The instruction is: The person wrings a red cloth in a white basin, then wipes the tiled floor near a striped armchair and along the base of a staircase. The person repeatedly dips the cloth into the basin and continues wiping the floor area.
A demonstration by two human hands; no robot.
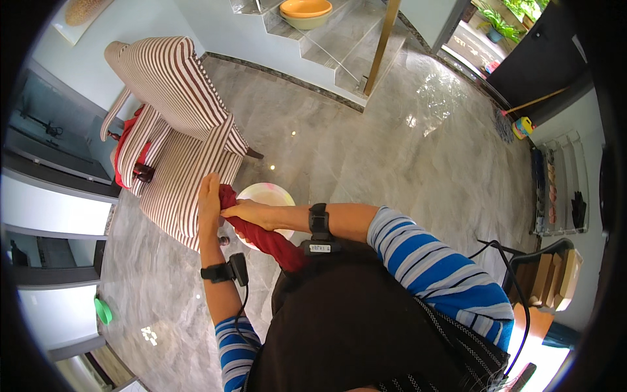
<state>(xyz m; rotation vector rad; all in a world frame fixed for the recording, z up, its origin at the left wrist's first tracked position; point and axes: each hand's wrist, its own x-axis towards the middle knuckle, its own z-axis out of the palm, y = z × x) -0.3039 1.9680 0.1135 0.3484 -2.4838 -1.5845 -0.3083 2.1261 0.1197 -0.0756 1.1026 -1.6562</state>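
A dark red cloth (274,245), twisted into a long roll, stretches from my hands back towards the front of my black apron. My right hand (252,214) is wrapped around the roll near its far end. On that same end is my left hand (209,198), its fingers pointing away from me and its palm side against the cloth; its grip is partly hidden. Below the hands, a round pale basin (267,193) stands on the floor, partly covered by my right forearm and the cloth.
A striped armchair (181,161) stands ahead to the left, with a red cloth (128,142) at its arm. Tiled stairs (338,44) hold stacked basins (306,12). By the dark door lie a mop (504,127) and a yellow bottle (523,127). A green basin (103,311) is at far left.
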